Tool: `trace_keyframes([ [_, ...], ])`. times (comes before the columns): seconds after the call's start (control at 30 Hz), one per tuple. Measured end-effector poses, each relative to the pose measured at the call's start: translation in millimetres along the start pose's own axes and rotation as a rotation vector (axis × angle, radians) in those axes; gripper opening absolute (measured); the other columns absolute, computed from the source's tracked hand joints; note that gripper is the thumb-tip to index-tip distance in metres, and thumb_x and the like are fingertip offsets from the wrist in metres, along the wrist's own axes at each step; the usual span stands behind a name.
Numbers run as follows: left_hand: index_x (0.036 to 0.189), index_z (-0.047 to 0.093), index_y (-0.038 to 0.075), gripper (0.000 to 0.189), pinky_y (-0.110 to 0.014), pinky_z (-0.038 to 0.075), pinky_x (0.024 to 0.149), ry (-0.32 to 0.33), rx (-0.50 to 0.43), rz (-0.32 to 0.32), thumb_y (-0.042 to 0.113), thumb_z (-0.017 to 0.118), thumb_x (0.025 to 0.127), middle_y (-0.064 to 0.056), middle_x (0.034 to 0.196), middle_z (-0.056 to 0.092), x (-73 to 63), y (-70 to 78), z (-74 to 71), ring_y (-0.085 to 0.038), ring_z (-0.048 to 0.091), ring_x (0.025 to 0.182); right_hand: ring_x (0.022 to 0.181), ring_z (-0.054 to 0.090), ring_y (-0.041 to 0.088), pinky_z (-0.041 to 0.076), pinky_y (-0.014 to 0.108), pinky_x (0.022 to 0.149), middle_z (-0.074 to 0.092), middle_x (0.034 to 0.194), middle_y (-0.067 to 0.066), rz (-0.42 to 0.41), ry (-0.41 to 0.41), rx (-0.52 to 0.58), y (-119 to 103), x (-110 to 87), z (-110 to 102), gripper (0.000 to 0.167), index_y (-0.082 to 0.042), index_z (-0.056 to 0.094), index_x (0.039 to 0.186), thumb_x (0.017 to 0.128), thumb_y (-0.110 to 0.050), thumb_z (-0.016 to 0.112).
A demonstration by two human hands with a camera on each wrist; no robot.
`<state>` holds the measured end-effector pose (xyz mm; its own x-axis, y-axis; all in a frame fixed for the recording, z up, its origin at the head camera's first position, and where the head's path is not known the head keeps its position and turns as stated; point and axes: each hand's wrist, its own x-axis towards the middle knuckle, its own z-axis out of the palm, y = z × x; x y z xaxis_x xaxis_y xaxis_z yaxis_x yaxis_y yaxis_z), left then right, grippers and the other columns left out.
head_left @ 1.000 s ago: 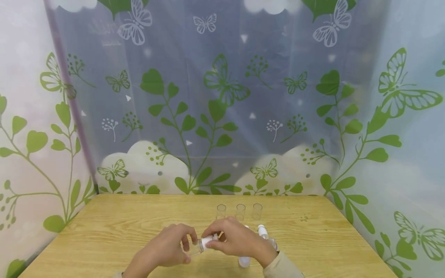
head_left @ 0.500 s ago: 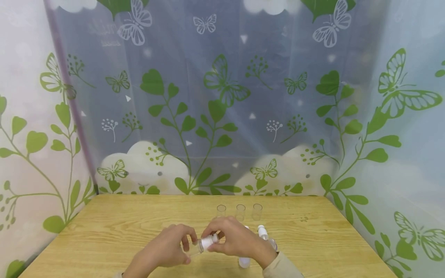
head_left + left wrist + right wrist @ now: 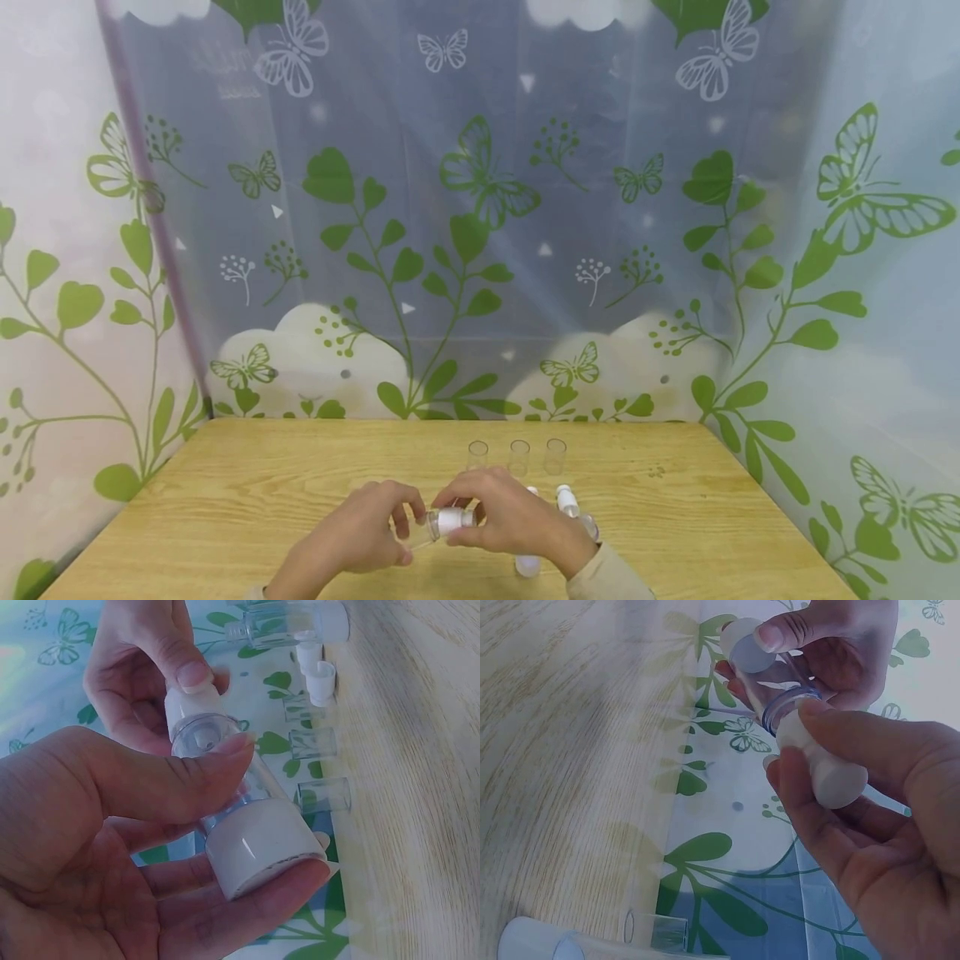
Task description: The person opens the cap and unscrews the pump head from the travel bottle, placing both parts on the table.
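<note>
Between both hands, above the table, is a small clear bottle [image 3: 259, 780] with a wide white base [image 3: 262, 847], held on its side at a slant. My left hand [image 3: 363, 529] grips the bottle's lower part, thumb across the clear wall. At the other end, the fingers and thumb of my right hand [image 3: 510, 512] pinch a white pump top [image 3: 840, 780] that sits at the bottle's neck. The right wrist view shows the pump top against the clear rim; whether it is fully seated cannot be told.
Three clear cylinders, a left one [image 3: 477, 454], a middle one [image 3: 519, 457] and a right one [image 3: 555, 457], stand behind the hands. White tops [image 3: 321, 682] and another clear bottle [image 3: 277, 626] are right of them. Patterned sheets surround the wooden table [image 3: 300, 458].
The white pump top has turned a little and shifted slightly right between the right fingers. Both hands have stayed almost in place, and the things on the table have not moved.
</note>
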<state>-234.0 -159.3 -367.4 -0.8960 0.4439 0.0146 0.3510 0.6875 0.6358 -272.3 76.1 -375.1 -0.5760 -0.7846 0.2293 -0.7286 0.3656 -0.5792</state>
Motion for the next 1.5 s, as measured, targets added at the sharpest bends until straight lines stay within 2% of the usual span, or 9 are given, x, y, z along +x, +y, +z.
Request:
trace_keyframes([
  [0.23, 0.101, 0.071, 0.008, 0.037, -0.049, 0.055, 0.07, -0.003, 0.004, 0.001, -0.002, 0.089, 0.07, -0.005, 0.084, 0.071, 0.3, -0.5, -0.4, -0.023, 0.064, 0.079, 0.098, 0.065, -0.002, 0.056, 0.013, 0.077, 0.076, 0.114, 0.002, 0.022, 0.005, 0.007, 0.8, -0.5, 0.1, 0.031, -0.009, 0.071, 0.121, 0.091, -0.012, 0.079],
  [0.47, 0.1, 0.071, 0.008, 0.036, -0.048, 0.055, 0.068, 0.0, -0.006, 0.011, -0.004, 0.088, 0.07, -0.007, 0.084, 0.071, 0.3, -1.5, -0.3, -0.024, 0.064, 0.077, 0.092, 0.067, -0.003, 0.057, 0.015, 0.073, 0.077, 0.107, 0.001, 0.066, 0.002, 0.075, 2.0, -0.5, -0.8, 0.024, -0.01, 0.074, 0.114, 0.091, -0.014, 0.079],
  [0.6, 0.1, 0.071, 0.008, 0.037, -0.046, 0.054, 0.067, 0.004, -0.005, 0.008, -0.004, 0.088, 0.069, -0.007, 0.083, 0.07, -0.3, -1.0, 0.2, -0.024, 0.063, 0.076, 0.087, 0.066, -0.006, 0.057, 0.015, 0.071, 0.078, 0.106, 0.001, 0.059, -0.005, 0.088, 2.7, -0.5, -1.4, 0.023, -0.012, 0.076, 0.115, 0.092, -0.015, 0.078],
  [0.77, 0.1, 0.071, 0.008, 0.036, -0.046, 0.055, 0.066, 0.0, -0.003, 0.001, -0.003, 0.088, 0.07, -0.006, 0.084, 0.07, -0.5, -1.3, -0.2, -0.023, 0.063, 0.075, 0.093, 0.066, -0.003, 0.058, 0.014, 0.075, 0.077, 0.111, 0.004, 0.032, -0.002, 0.082, 3.4, -0.4, -0.9, 0.027, -0.01, 0.075, 0.119, 0.092, -0.013, 0.077],
  [0.97, 0.101, 0.071, 0.007, 0.037, -0.044, 0.056, 0.065, -0.007, -0.003, 0.004, -0.003, 0.088, 0.07, -0.007, 0.085, 0.071, -0.3, -1.8, -0.2, -0.02, 0.064, 0.072, 0.1, 0.068, 0.0, 0.057, 0.014, 0.079, 0.076, 0.115, 0.007, -0.008, -0.002, 0.067, 4.0, -0.6, -0.8, 0.027, -0.007, 0.074, 0.123, 0.103, -0.022, 0.064],
  [1.1, 0.102, 0.071, 0.005, 0.037, -0.046, 0.057, 0.066, -0.009, 0.005, 0.009, -0.002, 0.088, 0.07, -0.009, 0.086, 0.072, 0.0, -2.1, -0.5, -0.021, 0.064, 0.075, 0.098, 0.07, 0.004, 0.057, 0.014, 0.081, 0.076, 0.114, 0.009, -0.04, 0.009, 0.058, 3.4, -0.4, -0.3, 0.028, -0.006, 0.074, 0.123, 0.106, -0.022, 0.057],
  [1.33, 0.1, 0.071, 0.008, 0.036, -0.046, 0.056, 0.067, -0.005, 0.007, 0.01, -0.001, 0.089, 0.07, -0.005, 0.084, 0.071, -0.8, -3.0, 0.0, -0.021, 0.064, 0.074, 0.104, 0.07, 0.008, 0.057, 0.014, 0.082, 0.076, 0.116, 0.007, -0.051, 0.013, 0.036, 2.0, -0.9, -0.4, 0.023, -0.008, 0.074, 0.12, 0.102, -0.018, 0.064],
  [1.5, 0.099, 0.071, 0.01, 0.036, -0.045, 0.055, 0.067, -0.004, 0.007, 0.009, -0.001, 0.089, 0.07, -0.004, 0.083, 0.07, -0.6, -2.8, 0.1, -0.02, 0.063, 0.075, 0.103, 0.069, 0.005, 0.056, 0.015, 0.084, 0.076, 0.114, 0.004, -0.064, 0.025, -0.013, 0.9, -0.9, -0.9, 0.021, -0.01, 0.075, 0.117, 0.097, -0.015, 0.072],
])
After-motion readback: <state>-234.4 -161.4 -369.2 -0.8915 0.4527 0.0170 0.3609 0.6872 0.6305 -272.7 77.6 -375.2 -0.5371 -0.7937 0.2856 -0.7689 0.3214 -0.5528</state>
